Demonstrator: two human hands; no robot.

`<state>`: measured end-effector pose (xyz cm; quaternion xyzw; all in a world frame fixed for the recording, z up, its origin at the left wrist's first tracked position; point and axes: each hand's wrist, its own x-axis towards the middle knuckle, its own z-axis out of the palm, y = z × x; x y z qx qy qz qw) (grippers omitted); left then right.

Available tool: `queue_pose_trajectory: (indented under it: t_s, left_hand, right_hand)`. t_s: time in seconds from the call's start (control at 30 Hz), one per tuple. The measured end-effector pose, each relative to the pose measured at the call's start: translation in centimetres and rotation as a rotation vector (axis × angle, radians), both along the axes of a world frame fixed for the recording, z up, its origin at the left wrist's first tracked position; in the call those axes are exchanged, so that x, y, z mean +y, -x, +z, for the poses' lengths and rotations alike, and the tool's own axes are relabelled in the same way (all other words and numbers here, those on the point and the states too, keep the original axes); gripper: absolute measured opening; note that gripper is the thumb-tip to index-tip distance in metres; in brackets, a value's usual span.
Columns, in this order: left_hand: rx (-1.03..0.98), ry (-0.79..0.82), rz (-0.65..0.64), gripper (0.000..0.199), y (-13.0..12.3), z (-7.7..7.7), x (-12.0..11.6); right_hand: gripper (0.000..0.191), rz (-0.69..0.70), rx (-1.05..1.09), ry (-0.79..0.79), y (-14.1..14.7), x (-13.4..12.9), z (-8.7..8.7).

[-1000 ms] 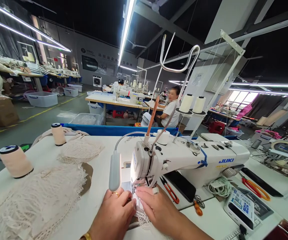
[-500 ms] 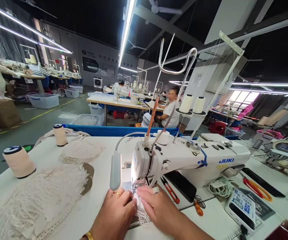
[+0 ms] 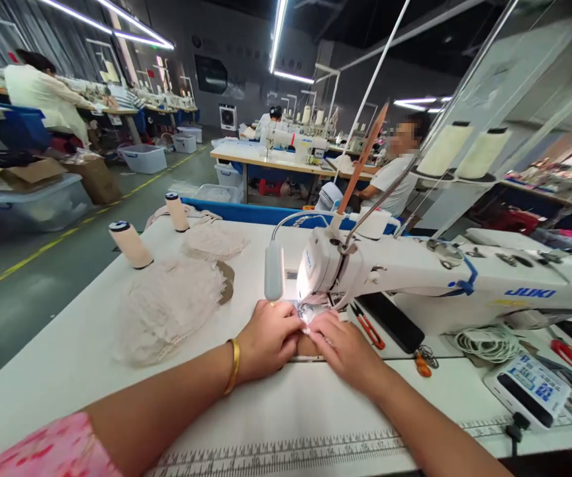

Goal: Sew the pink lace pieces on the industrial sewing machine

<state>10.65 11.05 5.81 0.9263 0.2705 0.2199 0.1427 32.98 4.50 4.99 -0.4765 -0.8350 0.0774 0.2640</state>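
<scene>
A white sewing machine [image 3: 395, 265] with a lit needle area stands on the white table. Just in front of its needle, my left hand [image 3: 272, 336] has its fingers bent round the left side of a small piece of white lace [image 3: 306, 328]. My right hand [image 3: 343, 344] pinches the same lace from the right, fingertips almost meeting those of the left. Most of the lace is hidden by the fingers. A pile of cream lace [image 3: 167, 311] lies to the left, with a smaller lace pile [image 3: 214, 240] behind it.
Two thread cones [image 3: 131, 245] stand at the back left. Right of my hands lie orange snips [image 3: 369, 326], a black phone [image 3: 392, 321], a coiled cable [image 3: 487, 344] and a white box [image 3: 529, 387]. A printed ruler [image 3: 276, 457] runs along the front edge. Other people sit at tables beyond.
The view has shifted, showing more of the table front and my forearms. Less of the lace shows below my hands, which remain at the needle and closed on it.
</scene>
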Motion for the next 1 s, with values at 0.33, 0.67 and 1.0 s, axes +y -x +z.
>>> queue_pose_trajectory:
  t_s: [0.33,0.67,1.0]
  left_hand:
    - [0.031,0.188,0.112,0.013,-1.2,0.4,0.7]
    - [0.028,0.106,0.101,0.01,-1.4,-0.2,1.0]
    - [-0.026,-0.021,0.013,0.025,-0.4,-0.5,1.1]
  right_hand:
    - [0.022,-0.182,0.21,0.019,0.4,0.1,0.2]
    - [0.028,-0.208,0.224,-0.017,0.6,0.5,0.1]
    - [0.019,0.041,0.005,0.02,-0.2,-0.3,0.3]
